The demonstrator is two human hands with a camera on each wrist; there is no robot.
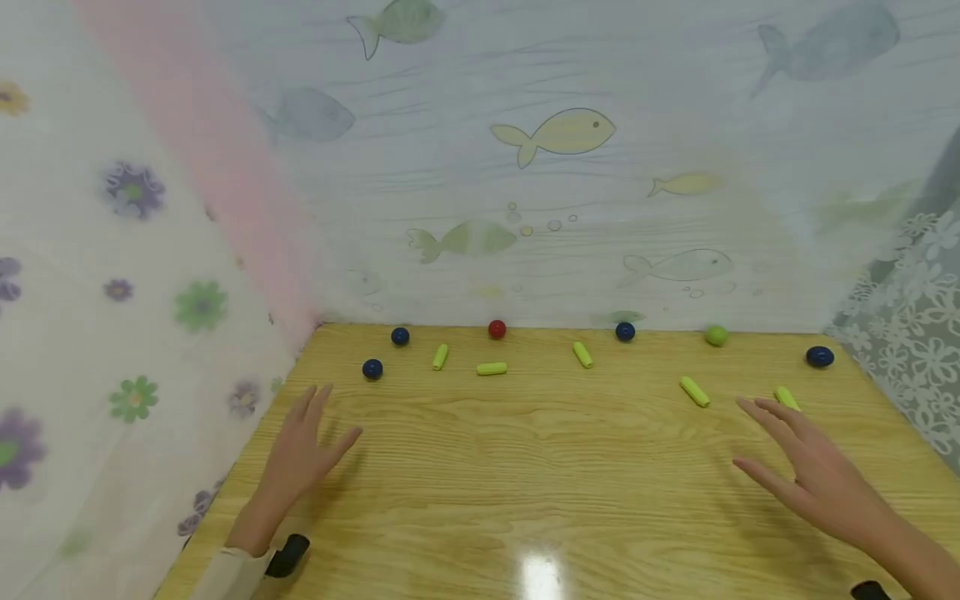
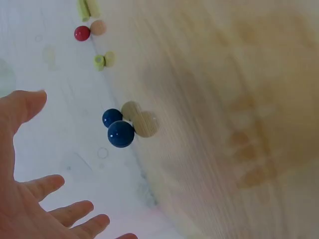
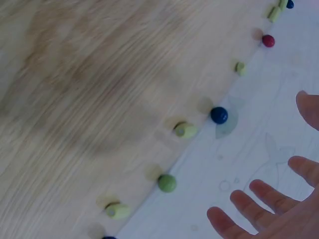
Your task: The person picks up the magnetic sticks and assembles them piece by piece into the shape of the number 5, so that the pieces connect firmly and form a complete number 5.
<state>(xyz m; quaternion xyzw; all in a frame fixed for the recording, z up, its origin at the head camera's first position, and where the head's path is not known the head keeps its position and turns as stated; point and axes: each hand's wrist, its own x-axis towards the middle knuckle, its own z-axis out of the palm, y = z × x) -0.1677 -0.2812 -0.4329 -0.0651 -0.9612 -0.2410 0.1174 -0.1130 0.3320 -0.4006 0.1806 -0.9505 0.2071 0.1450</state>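
Note:
My left hand [image 1: 296,458] hovers over the left part of the table with its fingers spread, holding nothing. Nearest to it is a dark blue ball [image 1: 372,368], and a second blue ball [image 1: 401,336] lies just behind. On the right, my other hand [image 1: 817,479] is also spread and holds nothing. Its fingertips overlap a short yellow-green stick [image 1: 786,397] in the head view, with another such stick [image 1: 694,392] to their left. A green ball [image 1: 717,335] and a blue oval ball [image 1: 820,357] lie farther back.
Along the wooden table's [image 1: 525,467] back edge are a red ball [image 1: 497,329] and a blue ball [image 1: 626,332]. More yellow-green sticks lie between, including a crosswise one [image 1: 492,368]. A fish-patterned curtain [image 1: 555,192] hangs behind, a flowered one [image 1: 150,333] at left.

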